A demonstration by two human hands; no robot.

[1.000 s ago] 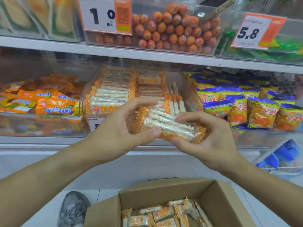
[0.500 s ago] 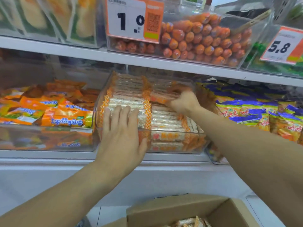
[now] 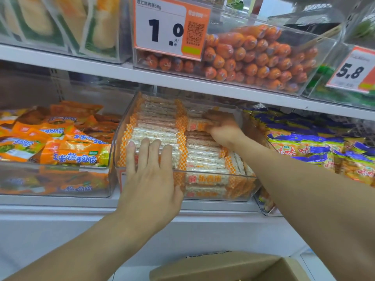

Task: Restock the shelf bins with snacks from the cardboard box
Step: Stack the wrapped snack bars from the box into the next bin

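Observation:
A clear shelf bin (image 3: 251, 185) on the lower shelf holds two rows of orange-checked rice-cracker snack packs (image 3: 205, 159). My left hand (image 3: 150, 177) lies flat with straight fingers on the front of the left row, over the bin's front wall. My right hand (image 3: 221, 126) reaches deep into the right row, and its fingers hold a snack pack (image 3: 197, 124) on top of the stack at the back. The cardboard box (image 3: 233, 266) sits below at the bottom edge; only its flap shows.
A bin of orange packets (image 3: 60, 151) stands to the left and a bin of blue-and-yellow bags (image 3: 316, 147) to the right. The upper shelf (image 3: 182, 80) overhangs closely, with a bin of orange sausages (image 3: 259, 57) and price tags (image 3: 168, 27).
A second ago both hands held a bundle of packs in front of the bin. The packs went into the right row, my left hand settled on the left row, and the view has moved closer.

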